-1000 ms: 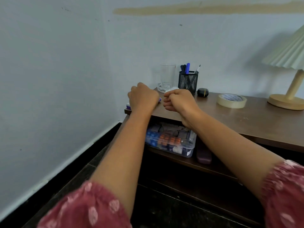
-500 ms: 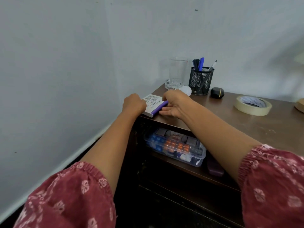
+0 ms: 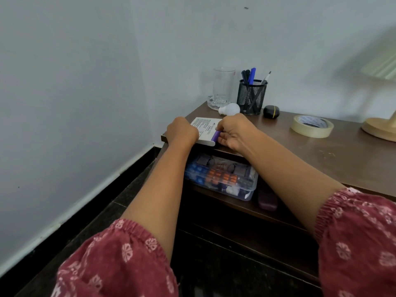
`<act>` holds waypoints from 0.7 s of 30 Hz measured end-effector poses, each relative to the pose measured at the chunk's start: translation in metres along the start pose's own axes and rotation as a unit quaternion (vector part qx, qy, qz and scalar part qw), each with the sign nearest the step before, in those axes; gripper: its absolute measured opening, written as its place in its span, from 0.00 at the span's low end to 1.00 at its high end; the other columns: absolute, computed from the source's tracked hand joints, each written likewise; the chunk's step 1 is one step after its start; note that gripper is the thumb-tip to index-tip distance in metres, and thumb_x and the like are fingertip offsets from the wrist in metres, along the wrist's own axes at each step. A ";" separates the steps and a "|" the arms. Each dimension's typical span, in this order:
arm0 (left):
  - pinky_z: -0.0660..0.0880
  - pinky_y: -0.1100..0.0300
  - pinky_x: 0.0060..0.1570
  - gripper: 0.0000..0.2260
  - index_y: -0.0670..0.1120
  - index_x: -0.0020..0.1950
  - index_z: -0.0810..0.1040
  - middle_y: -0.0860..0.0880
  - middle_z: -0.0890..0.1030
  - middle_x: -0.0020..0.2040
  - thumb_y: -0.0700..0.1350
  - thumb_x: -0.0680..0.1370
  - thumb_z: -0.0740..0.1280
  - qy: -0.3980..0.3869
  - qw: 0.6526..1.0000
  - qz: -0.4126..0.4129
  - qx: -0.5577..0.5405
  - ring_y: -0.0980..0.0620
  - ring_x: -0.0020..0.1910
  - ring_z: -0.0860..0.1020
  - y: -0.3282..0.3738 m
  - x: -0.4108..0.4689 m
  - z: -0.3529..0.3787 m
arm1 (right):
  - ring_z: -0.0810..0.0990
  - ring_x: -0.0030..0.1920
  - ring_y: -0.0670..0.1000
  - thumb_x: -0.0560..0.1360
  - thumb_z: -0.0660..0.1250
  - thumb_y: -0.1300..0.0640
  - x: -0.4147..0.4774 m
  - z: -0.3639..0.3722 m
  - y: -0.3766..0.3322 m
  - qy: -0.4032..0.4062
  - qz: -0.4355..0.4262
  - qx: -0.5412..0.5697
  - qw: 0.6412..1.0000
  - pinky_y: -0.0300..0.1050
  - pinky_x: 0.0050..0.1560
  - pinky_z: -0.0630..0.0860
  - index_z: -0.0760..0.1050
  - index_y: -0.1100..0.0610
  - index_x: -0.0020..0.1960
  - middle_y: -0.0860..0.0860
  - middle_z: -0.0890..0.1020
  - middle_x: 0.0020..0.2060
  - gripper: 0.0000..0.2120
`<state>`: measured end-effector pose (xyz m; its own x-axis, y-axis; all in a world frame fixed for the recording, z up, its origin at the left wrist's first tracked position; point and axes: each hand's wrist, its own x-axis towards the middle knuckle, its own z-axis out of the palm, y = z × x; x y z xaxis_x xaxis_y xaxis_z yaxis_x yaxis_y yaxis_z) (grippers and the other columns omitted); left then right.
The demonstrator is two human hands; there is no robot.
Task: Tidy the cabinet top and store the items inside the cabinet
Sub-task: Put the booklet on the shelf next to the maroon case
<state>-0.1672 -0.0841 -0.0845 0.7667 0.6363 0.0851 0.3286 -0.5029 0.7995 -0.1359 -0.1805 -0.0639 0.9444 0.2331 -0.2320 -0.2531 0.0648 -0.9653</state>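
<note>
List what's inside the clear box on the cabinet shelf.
Through the clear box, blue and orange pill strips and some dark packets show. Its back part is hidden under the cabinet top.

Just the one camera here, worn up on the person's head, wide-angle, tilted forward and down. It's in close over the cabinet top [image 3: 321,159], facing the wall corner [image 3: 137,61], with the lamp [image 3: 381,128] cut off at the right edge.

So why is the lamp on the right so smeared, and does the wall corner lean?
Head view: the lamp blurs at the frame edge; the wide, downward-looking lens likely tilts the wall corner; the white box mid-frame is sharper.
</note>
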 end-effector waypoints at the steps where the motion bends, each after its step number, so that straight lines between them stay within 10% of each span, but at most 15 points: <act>1: 0.72 0.57 0.51 0.13 0.39 0.61 0.75 0.41 0.78 0.61 0.38 0.76 0.64 -0.003 1.000 0.004 -0.009 0.44 0.60 0.75 0.002 -0.007 0.001 | 0.79 0.48 0.56 0.75 0.51 0.74 -0.006 -0.006 0.000 0.002 -0.006 -0.002 1.000 0.40 0.39 0.73 0.65 0.62 0.60 0.63 0.77 0.56 0.17; 4: 0.72 0.57 0.53 0.13 0.38 0.59 0.76 0.40 0.78 0.60 0.38 0.75 0.66 -0.008 0.999 0.022 -0.046 0.44 0.60 0.75 0.009 -0.028 0.004 | 0.78 0.56 0.58 0.75 0.51 0.75 -0.021 -0.028 0.000 0.002 -0.019 -0.028 0.999 0.40 0.34 0.72 0.67 0.62 0.57 0.62 0.76 0.59 0.16; 9: 0.74 0.49 0.60 0.11 0.37 0.50 0.78 0.38 0.80 0.55 0.38 0.70 0.73 -0.074 0.991 0.042 -0.107 0.43 0.57 0.78 0.026 -0.067 0.013 | 0.78 0.36 0.52 0.73 0.55 0.76 -0.047 -0.071 0.007 0.034 -0.066 -0.103 0.992 0.43 0.37 0.75 0.70 0.65 0.51 0.64 0.79 0.55 0.12; 12: 0.75 0.48 0.59 0.07 0.41 0.41 0.77 0.40 0.81 0.48 0.40 0.69 0.74 -0.117 0.984 0.059 -0.120 0.43 0.53 0.80 0.026 -0.087 0.022 | 0.81 0.45 0.57 0.72 0.57 0.76 -0.067 -0.097 0.015 0.049 -0.080 -0.118 0.989 0.44 0.37 0.75 0.67 0.60 0.38 0.66 0.78 0.56 0.12; 15: 0.75 0.54 0.50 0.15 0.41 0.51 0.78 0.47 0.80 0.42 0.44 0.68 0.75 -0.154 0.975 0.088 -0.133 0.52 0.40 0.77 0.020 -0.107 0.028 | 0.79 0.55 0.61 0.73 0.58 0.76 -0.096 -0.119 0.025 0.047 -0.086 -0.105 0.990 0.49 0.46 0.78 0.72 0.63 0.42 0.65 0.78 0.54 0.10; 21: 0.77 0.53 0.55 0.19 0.45 0.47 0.78 0.45 0.83 0.47 0.49 0.60 0.77 -0.230 0.953 0.099 -0.173 0.49 0.49 0.82 0.001 -0.153 0.029 | 0.80 0.36 0.51 0.74 0.59 0.75 -0.146 -0.158 0.047 -0.019 -0.084 -0.076 0.993 0.40 0.39 0.80 0.72 0.66 0.42 0.58 0.79 0.36 0.07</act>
<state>-0.2682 -0.1991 -0.1142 0.9814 0.1856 0.0487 0.0122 -0.3137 0.9494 -0.2523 -0.3649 -0.0941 0.9615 0.2673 -0.0645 -0.0558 -0.0402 -0.9976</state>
